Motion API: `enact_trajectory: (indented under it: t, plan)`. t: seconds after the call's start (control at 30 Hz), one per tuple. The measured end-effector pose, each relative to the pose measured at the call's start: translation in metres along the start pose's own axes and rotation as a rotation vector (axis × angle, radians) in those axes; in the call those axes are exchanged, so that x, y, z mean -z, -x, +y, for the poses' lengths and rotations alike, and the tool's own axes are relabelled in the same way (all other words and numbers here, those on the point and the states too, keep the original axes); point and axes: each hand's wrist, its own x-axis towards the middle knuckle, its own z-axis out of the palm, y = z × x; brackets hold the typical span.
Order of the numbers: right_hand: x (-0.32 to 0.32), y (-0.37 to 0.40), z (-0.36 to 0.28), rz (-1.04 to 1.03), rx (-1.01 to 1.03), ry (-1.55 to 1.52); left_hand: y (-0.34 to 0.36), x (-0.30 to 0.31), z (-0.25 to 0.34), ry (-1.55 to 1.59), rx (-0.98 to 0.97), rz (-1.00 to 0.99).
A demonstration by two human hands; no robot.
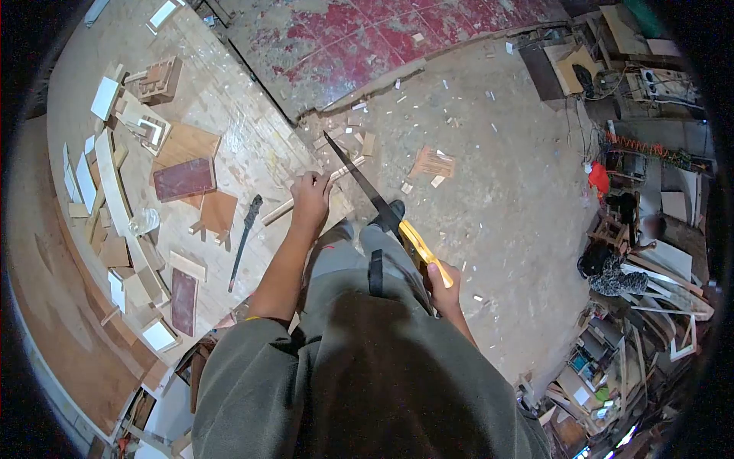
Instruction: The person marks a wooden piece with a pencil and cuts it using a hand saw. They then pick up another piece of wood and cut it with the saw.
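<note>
My right hand [445, 281] is wrapped around the yellow handle of a hand saw [376, 200]. The dark blade points up and left, crossing a thin wooden strip [277, 212] that juts past the table edge. My left hand [311, 197] presses that strip down near the table's corner, its fingers closed over the wood. Whether the teeth have cut into the strip cannot be made out. To the left of my left forearm lies a long dark rod-like tool [245, 241] on the wooden table [256, 138].
Reddish-brown blocks [185, 180], a small wooden frame assembly [158, 80] and several boards [115, 183] cover the table's left side. Offcuts and a flat cardboard piece [433, 163] litter the floor. Another person [615, 268] is at the far right among stacked wood.
</note>
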Motion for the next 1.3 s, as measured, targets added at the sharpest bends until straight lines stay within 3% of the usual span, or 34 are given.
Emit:
enact_trajectory:
  t: [0.2,0.4,0.47,0.53,0.7,0.77,0.87,1.3]
  plan:
    - [0.002,0.001,-0.003,0.002,0.008,0.083,0.013,-0.006,-0.008,0.072,0.003,-0.049]
    - [0.001,-0.005,0.003,-0.032,0.057,0.136,0.006,-0.003,-0.01,0.155,0.043,0.084]
    - [-0.002,-0.009,0.002,-0.037,0.069,0.161,0.003,0.0,-0.004,0.098,0.067,0.051]
    - [-0.003,-0.012,0.002,-0.056,0.223,0.259,0.001,-0.004,-0.005,0.075,0.092,0.039]
    - [-0.002,-0.01,0.008,-0.097,0.261,0.357,-0.008,-0.014,0.002,-0.014,0.2,0.019]
    - [-0.002,-0.009,0.011,-0.094,0.252,0.349,-0.015,-0.021,0.002,-0.161,0.188,0.193]
    - [-0.001,-0.01,0.013,-0.133,0.294,0.374,-0.027,-0.027,0.005,-0.146,0.275,0.298]
    - [0.02,-0.007,0.046,-0.214,0.38,0.354,-0.039,-0.031,0.012,-0.214,0.41,0.238]
